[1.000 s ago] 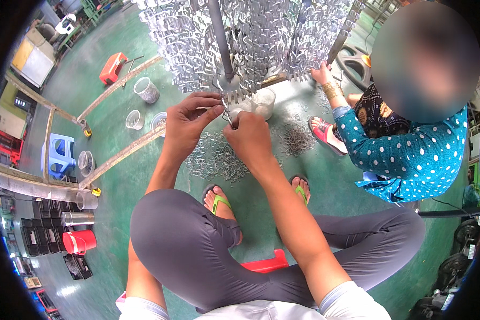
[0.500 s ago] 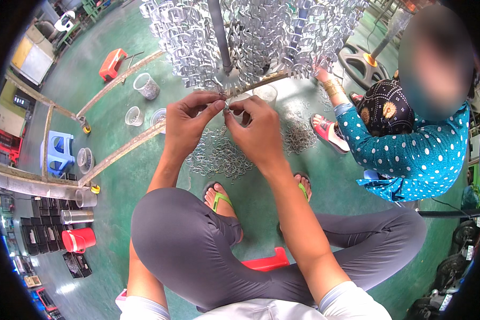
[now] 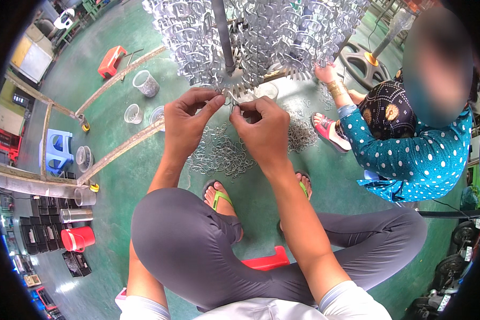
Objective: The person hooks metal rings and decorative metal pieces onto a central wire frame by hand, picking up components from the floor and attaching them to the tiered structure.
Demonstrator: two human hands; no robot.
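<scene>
Pinching nearly closed, left hand (image 3: pixel 189 116), right hand (image 3: pixel 265 128), seemingly on metal hook (image 3: pixel 232 98)

Silvery metal pieces (image 3: pixel 261 48), white-dotted teal sleeve (image 3: pixel 376 152)

Head view: one wide fisheye, worn on the person's head, facing down and forward. Close: white shirt (image 3: pixel 266 310), six o'clock. Mid-range: left hand (image 3: pixel 189 116), right hand (image 3: pixel 264 129), ten to one o'clock. Farther: hanging metal parts (image 3: pixel 189 50), twelve o'clock.

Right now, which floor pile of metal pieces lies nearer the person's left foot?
The wider left pile; the smaller, darker right pile lies near the red sandal.
</scene>
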